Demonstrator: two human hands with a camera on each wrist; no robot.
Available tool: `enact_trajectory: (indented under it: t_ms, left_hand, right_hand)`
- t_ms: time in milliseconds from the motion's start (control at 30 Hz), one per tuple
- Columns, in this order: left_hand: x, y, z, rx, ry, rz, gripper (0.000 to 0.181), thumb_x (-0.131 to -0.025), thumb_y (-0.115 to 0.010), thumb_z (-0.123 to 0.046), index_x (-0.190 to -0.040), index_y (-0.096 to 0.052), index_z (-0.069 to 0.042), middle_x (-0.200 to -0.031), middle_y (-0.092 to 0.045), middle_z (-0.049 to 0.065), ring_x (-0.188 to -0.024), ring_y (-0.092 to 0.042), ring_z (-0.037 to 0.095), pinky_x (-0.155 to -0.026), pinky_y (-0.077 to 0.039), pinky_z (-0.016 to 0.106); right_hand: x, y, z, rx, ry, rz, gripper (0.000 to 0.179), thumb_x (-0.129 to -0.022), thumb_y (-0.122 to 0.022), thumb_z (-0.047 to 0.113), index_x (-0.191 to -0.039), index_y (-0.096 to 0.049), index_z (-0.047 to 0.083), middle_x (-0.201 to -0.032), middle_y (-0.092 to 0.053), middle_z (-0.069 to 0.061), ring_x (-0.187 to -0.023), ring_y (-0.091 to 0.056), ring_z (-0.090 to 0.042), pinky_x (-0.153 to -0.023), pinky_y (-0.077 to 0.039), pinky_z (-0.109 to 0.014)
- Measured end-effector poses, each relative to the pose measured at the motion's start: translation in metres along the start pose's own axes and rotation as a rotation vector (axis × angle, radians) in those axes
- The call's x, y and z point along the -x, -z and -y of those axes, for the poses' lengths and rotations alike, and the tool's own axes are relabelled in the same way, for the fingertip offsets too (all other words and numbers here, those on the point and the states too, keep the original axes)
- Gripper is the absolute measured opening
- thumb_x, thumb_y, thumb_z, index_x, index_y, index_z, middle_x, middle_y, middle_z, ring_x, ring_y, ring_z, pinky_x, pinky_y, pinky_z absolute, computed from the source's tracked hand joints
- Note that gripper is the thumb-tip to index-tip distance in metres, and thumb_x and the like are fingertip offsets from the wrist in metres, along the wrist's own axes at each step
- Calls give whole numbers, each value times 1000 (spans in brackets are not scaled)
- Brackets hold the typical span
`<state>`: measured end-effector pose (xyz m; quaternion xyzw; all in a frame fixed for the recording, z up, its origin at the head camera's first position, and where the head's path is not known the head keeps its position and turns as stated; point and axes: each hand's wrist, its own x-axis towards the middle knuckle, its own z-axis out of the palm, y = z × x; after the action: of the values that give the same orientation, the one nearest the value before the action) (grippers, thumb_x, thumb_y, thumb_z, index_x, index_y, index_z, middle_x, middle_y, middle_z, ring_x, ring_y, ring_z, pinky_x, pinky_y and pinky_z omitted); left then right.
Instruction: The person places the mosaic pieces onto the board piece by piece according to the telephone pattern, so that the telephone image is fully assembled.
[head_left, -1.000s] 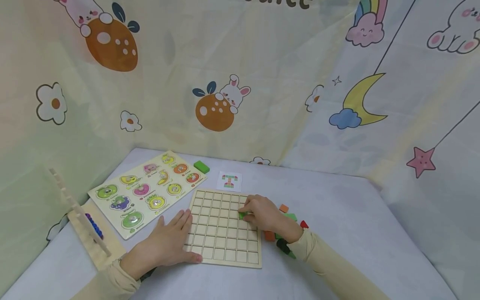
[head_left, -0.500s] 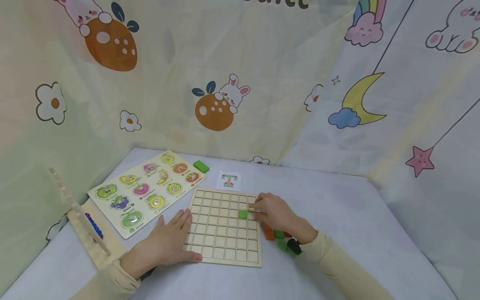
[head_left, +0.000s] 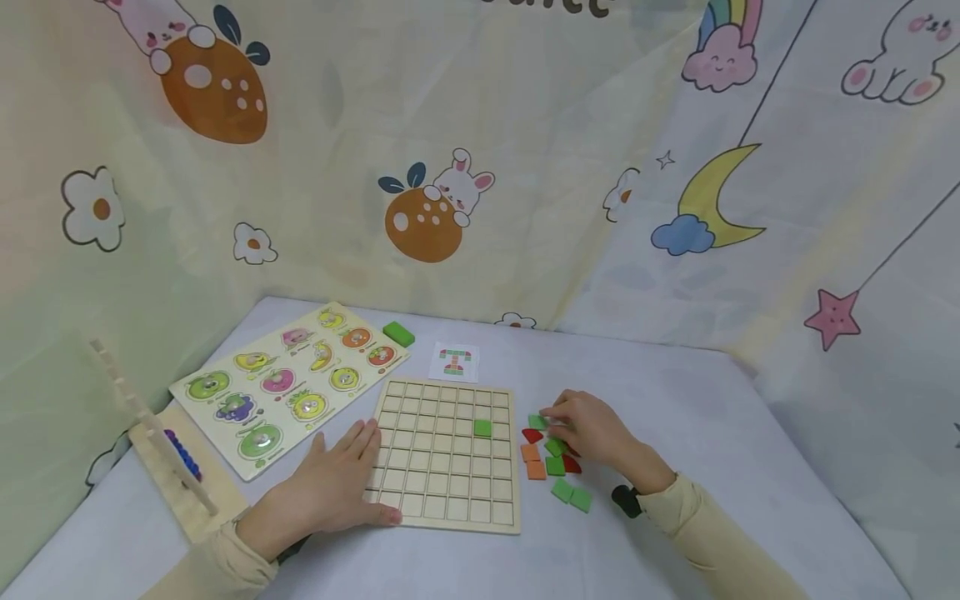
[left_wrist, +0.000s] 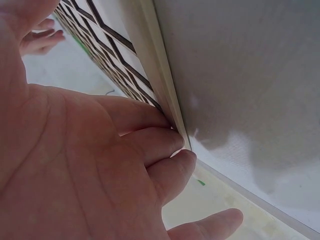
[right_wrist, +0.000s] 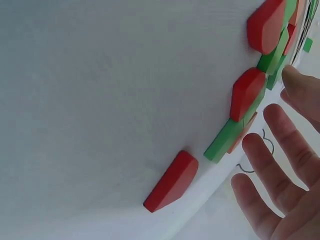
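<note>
My left hand (head_left: 330, 492) rests against the left edge of a wooden grid board (head_left: 431, 461), its thumb at the near edge. In the left wrist view the fingertips touch the board's side (left_wrist: 165, 75). One green square (head_left: 482, 428) sits in a cell toward the board's upper right. Right of the board, my right hand (head_left: 600, 429) hovers over a loose group of small pieces. Among them are an orange square (head_left: 530, 452), a red rounded piece (head_left: 532, 435) and green squares (head_left: 581, 499). The right wrist view shows its fingers spread, holding nothing, beside a red piece (right_wrist: 248, 93).
A small card (head_left: 453, 362) with a T-shaped pattern lies behind the board. To the left are a fruit puzzle board (head_left: 288, 404) and a wooden stand (head_left: 217, 508) with blue beads. A green block (head_left: 398, 334) lies at the back. A printed cloth backdrop (head_left: 525, 208) encloses the table.
My right hand has let go of the green square in its cell and moved right, off the board and over the loose pieces. The left hand stays at the board's edge.
</note>
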<state>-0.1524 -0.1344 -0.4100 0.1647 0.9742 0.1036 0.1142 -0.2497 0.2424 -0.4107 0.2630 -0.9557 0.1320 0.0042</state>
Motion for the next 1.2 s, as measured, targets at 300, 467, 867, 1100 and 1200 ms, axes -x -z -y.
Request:
enact_trajectory:
  t_ms: [300,467,867,1100,1200]
  left_hand:
    - [0,-1,1,14,3,-2,124,-75,-72,-77,-155,-33,10,-167,-25,27,-156,-24,45,-113,-16,82]
    - [0,-2,1,16,9,8,124,-75,-72,-77,-155,-33,9,-167,-25,26,-157,-24,44,-113,-16,81]
    - [1,-2,2,12,-9,-3,124,-75,-71,-77,-155,-33,11,-167,-26,27,-156,-25,45,-113,-17,82]
    - [0,-3,3,13,-10,-9,124,-75,-72,-77,-155,-33,10,-167,-27,27,-156,-26,44,-112,-17,82]
    - [-1,-3,3,14,-7,-9,125,-74,-72,-77,-155,-33,10,-167,-27,26,-156,-25,44,-113,-16,82]
  right_hand:
    - [-1,-1,14,-35,116,32,28,-86,-82,12,-114,-80,11,-93,-73,0,-78,-57,-10,-67,-47,-20]
    - [-1,-3,18,-52,129,71,32,-86,-82,8,-117,-78,8,-89,-72,-1,-73,-51,-7,-62,-43,-19]
    - [-5,-5,21,-31,110,82,37,-87,-80,6,-123,-76,10,-92,-70,-3,-71,-48,-8,-60,-41,-18]
    - [-7,-7,21,5,100,87,34,-87,-80,6,-120,-78,12,-91,-68,0,-74,-50,-8,-62,-42,-18]
    - [-6,-8,21,28,107,77,30,-86,-80,5,-116,-80,10,-91,-69,0,-74,-51,-8,-62,-43,-18]
